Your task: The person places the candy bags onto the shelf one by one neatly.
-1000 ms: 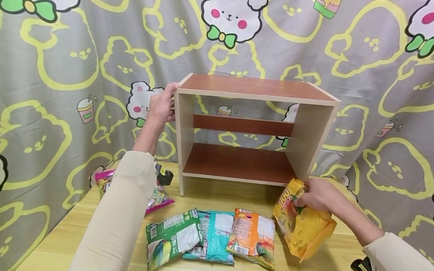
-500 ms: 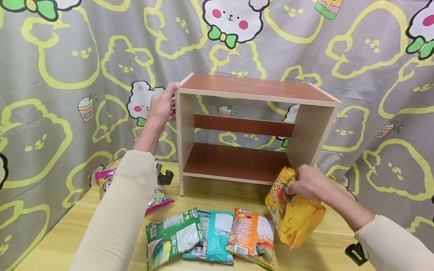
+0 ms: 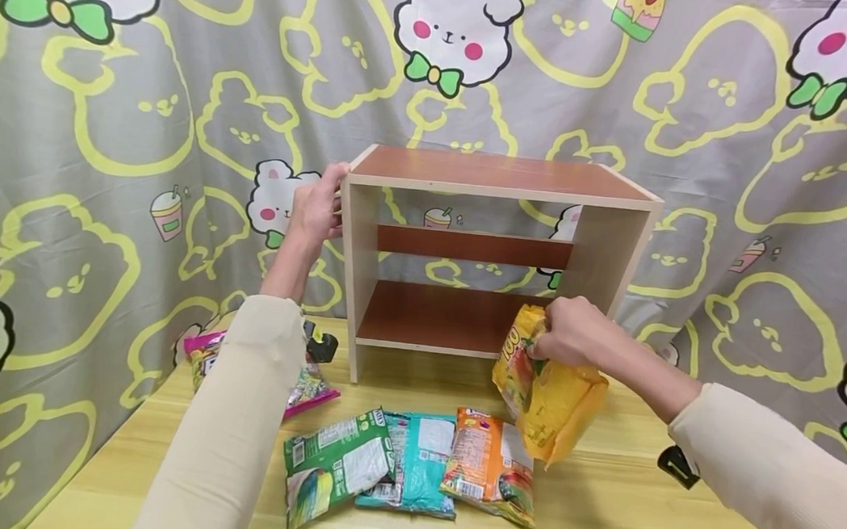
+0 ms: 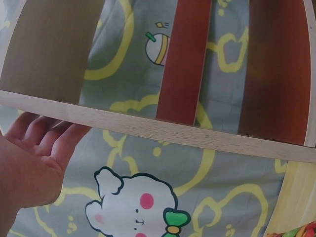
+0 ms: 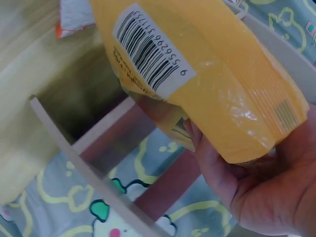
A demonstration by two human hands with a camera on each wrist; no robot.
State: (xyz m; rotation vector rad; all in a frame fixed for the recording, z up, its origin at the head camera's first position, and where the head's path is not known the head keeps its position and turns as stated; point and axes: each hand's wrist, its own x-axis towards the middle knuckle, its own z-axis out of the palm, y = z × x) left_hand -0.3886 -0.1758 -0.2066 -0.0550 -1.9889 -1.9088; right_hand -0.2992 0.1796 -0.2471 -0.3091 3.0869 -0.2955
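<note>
A yellow candy bag (image 3: 550, 394) hangs tilted in front of the right part of the shelf unit. My right hand (image 3: 575, 330) grips it by its upper end. Its barcode side fills the upper part of the right wrist view, with the thumb and fingers (image 5: 212, 158) around one end. The small two-tier shelf unit (image 3: 502, 172) has brown boards and pale side panels. Against its left side panel, near the top corner, rests my left hand (image 3: 318, 205). In the left wrist view, its fingers (image 4: 69, 143) touch the panel's outer face.
In front of the shelf lie a green bag (image 3: 339, 462), a teal bag (image 3: 426, 467) and an orange bag (image 3: 487, 463). A pink-edged candy bag (image 3: 310, 391) lies at left, partly behind the left sleeve. Behind the wooden table (image 3: 619, 511) hangs a patterned curtain (image 3: 729, 154).
My right hand has carried the yellow candy bag left and slightly up, toward the shelf's lower board. The left hand and the other bags have stayed where they were.
</note>
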